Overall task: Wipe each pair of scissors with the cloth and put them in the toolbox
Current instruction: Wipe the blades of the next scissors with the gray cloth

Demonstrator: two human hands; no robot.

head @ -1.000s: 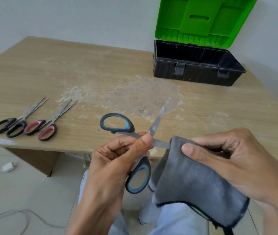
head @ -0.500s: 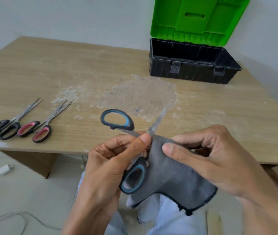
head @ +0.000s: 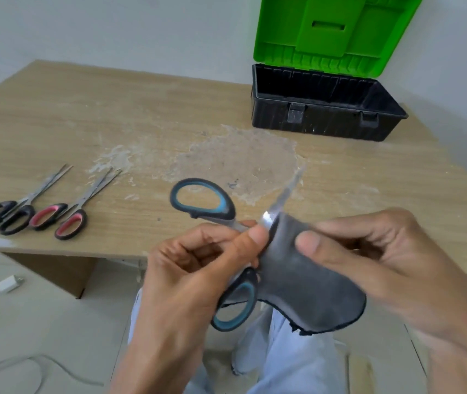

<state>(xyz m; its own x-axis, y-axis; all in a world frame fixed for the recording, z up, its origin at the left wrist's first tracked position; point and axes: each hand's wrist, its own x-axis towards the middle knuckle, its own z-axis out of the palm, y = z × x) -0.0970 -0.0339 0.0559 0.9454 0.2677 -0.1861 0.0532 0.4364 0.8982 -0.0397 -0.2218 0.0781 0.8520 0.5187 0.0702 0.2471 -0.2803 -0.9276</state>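
Left hand [head: 198, 268] pinches blue-and-black-handled steel scissors [head: 223, 206] at the pivot, blades splayed, free blade pointing far-right. Right hand [head: 383, 263] clamps grey cloth [head: 306, 285] over the other blade. Wooden table [head: 113, 118]: open black toolbox with green lid [head: 326, 120] at far right corner, right hand nearer, nothing between. Black-handled scissors [head: 44, 186] and pink-handled scissors [head: 95, 189] lie near front left edge.

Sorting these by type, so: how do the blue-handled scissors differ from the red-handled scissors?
The blue-handled scissors are held up in the left hand; the red-handled scissors lie on the table. The blue-handled scissors' blades are spread apart, the cloth over one; the red-handled scissors' blades are closed, far from the cloth. Both have black handles with coloured lining and metal blades.
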